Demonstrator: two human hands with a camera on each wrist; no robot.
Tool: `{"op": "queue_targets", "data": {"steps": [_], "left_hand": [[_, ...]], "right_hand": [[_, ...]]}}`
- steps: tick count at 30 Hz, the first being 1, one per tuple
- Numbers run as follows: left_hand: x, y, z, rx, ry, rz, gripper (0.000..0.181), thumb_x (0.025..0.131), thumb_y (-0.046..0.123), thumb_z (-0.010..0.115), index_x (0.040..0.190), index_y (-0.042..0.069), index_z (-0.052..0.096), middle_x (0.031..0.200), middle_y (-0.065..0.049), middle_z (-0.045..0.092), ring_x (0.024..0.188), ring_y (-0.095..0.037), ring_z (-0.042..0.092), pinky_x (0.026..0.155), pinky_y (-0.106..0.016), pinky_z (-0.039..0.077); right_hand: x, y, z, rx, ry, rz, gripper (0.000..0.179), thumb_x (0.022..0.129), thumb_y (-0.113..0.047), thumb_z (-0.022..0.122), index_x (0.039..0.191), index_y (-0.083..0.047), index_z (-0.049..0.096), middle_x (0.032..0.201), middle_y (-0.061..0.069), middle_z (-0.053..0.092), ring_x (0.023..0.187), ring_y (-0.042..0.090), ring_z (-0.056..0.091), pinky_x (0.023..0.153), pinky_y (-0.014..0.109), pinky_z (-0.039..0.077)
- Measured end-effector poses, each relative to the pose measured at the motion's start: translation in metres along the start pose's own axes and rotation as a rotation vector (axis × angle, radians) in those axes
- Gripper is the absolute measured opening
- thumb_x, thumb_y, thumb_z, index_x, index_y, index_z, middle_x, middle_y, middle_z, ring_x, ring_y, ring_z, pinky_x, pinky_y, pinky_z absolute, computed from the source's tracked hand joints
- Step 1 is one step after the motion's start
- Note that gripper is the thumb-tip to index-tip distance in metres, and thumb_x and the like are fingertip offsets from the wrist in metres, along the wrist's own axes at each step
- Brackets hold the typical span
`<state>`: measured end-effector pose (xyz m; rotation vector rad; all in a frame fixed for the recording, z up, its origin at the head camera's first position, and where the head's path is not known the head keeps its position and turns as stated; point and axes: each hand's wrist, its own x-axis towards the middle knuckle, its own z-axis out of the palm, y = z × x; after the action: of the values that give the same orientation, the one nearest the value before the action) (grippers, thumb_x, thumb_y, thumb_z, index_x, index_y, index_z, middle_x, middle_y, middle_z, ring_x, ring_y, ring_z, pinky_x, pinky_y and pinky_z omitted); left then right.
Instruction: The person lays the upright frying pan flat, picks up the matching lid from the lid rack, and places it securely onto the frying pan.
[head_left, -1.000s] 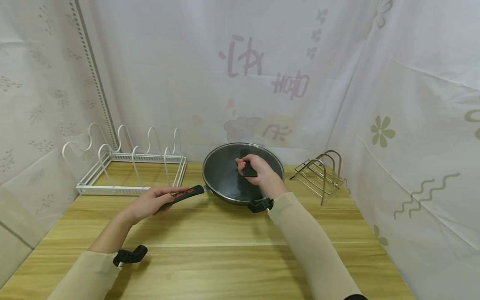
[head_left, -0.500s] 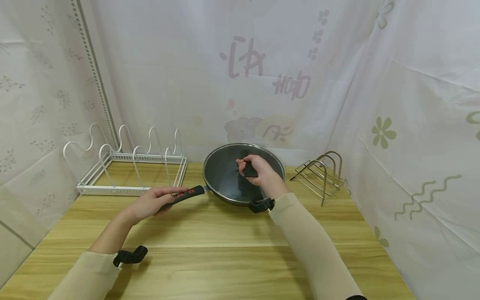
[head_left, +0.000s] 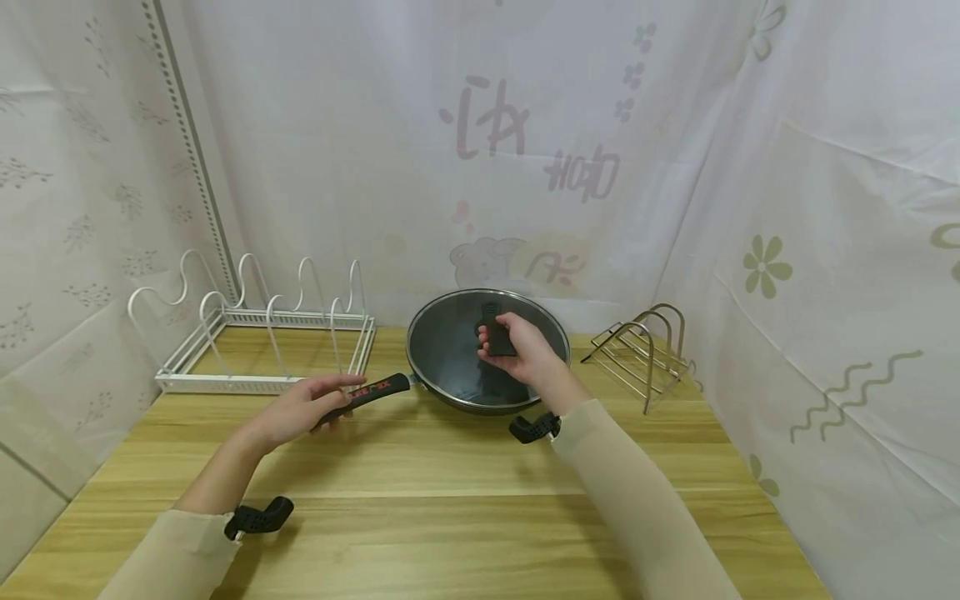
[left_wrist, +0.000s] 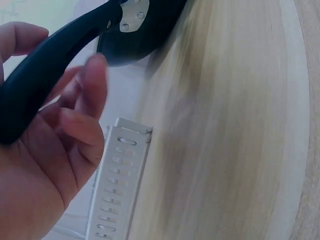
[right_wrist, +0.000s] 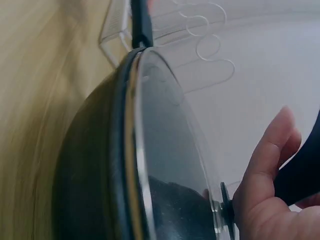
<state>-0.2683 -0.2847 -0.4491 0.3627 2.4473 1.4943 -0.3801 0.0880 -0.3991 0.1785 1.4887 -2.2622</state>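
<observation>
A dark wok stands at the back middle of the table, covered by a glass lid with a steel rim. My right hand holds the lid's upright black handle, fingers along its left side; the right wrist view shows the thumb raised beside it. To the left, the wok's long black handle bears red lettering. My left hand lies at the end of this handle; in the left wrist view its fingers are spread and loosely bent below the handle, not wrapped round it.
A white wire rack with tall curved dividers stands left of the wok, close to my left hand. On the right is a small metal rack. Printed curtains hang behind and beside the wooden table.
My left fingers have loosened and spread at the wok handle. The right wrist has shifted slightly right and down, and its fingers have eased on the lid handle. Wok and lid stay put.
</observation>
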Motion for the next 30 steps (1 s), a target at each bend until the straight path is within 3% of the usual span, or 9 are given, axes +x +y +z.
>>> {"op": "queue_targets", "data": {"steps": [2, 6, 10, 13, 19, 24, 30], "left_hand": [[-0.001, 0.002, 0.001, 0.060, 0.034, 0.023, 0.050, 0.113, 0.023, 0.058, 0.158, 0.001, 0.054, 0.108, -0.023, 0.074, 0.078, -0.022, 0.065, 0.063, -0.031, 0.053], [-0.002, 0.010, 0.006, 0.221, 0.135, 0.069, 0.048, 0.113, 0.028, 0.060, 0.155, 0.005, 0.060, 0.126, -0.023, 0.075, 0.102, -0.029, 0.072, 0.076, -0.035, 0.057], [-0.003, 0.024, 0.012, 0.336, 0.203, 0.131, 0.050, 0.112, 0.028, 0.062, 0.154, 0.002, 0.060, 0.144, -0.025, 0.069, 0.123, -0.043, 0.071, 0.093, -0.050, 0.062], [-0.006, 0.036, 0.017, 0.397, 0.227, 0.190, 0.052, 0.111, 0.028, 0.064, 0.155, 0.001, 0.060, 0.153, -0.027, 0.062, 0.135, -0.050, 0.063, 0.107, -0.064, 0.056], [-0.011, 0.057, 0.030, 0.456, 0.233, 0.257, 0.052, 0.110, 0.031, 0.067, 0.156, 0.010, 0.060, 0.158, -0.023, 0.058, 0.148, -0.052, 0.052, 0.116, -0.073, 0.044], [-0.012, 0.068, 0.043, 0.483, 0.219, 0.328, 0.055, 0.108, 0.030, 0.069, 0.158, 0.009, 0.058, 0.160, -0.022, 0.057, 0.150, -0.050, 0.051, 0.118, -0.071, 0.044], [-0.011, 0.076, 0.062, 0.547, 0.190, 0.370, 0.063, 0.107, 0.034, 0.070, 0.162, 0.008, 0.054, 0.164, -0.019, 0.054, 0.149, -0.046, 0.055, 0.117, -0.067, 0.048]], "right_hand": [[-0.007, 0.001, -0.004, -0.064, -0.010, -0.031, 0.049, 0.117, -0.032, 0.044, 0.159, -0.006, 0.040, 0.125, 0.012, 0.064, 0.088, 0.018, 0.066, 0.072, 0.032, 0.063], [-0.022, 0.004, -0.011, -0.180, -0.044, -0.067, 0.057, 0.117, -0.043, 0.039, 0.151, 0.002, 0.049, 0.121, 0.013, 0.066, 0.084, 0.020, 0.070, 0.073, 0.033, 0.066], [-0.039, 0.007, -0.017, -0.269, -0.055, -0.087, 0.055, 0.116, -0.048, 0.039, 0.142, -0.001, 0.047, 0.110, 0.012, 0.072, 0.077, 0.021, 0.073, 0.071, 0.035, 0.066], [-0.052, 0.009, -0.022, -0.364, -0.039, -0.112, 0.055, 0.117, -0.050, 0.039, 0.145, -0.002, 0.042, 0.112, 0.013, 0.075, 0.081, 0.022, 0.075, 0.070, 0.035, 0.065], [-0.077, 0.015, -0.039, -0.642, -0.041, -0.200, 0.063, 0.119, -0.049, 0.034, 0.153, 0.001, 0.052, 0.123, 0.022, 0.074, 0.090, 0.023, 0.076, 0.073, 0.037, 0.065], [-0.095, 0.019, -0.061, -0.821, -0.084, -0.305, 0.060, 0.120, -0.047, 0.032, 0.151, -0.003, 0.058, 0.134, 0.030, 0.067, 0.105, 0.035, 0.074, 0.081, 0.042, 0.065], [-0.117, 0.021, -0.081, -1.083, -0.089, -0.451, 0.057, 0.120, -0.045, 0.036, 0.159, -0.007, 0.053, 0.149, 0.022, 0.064, 0.132, 0.040, 0.066, 0.103, 0.051, 0.060]]}}
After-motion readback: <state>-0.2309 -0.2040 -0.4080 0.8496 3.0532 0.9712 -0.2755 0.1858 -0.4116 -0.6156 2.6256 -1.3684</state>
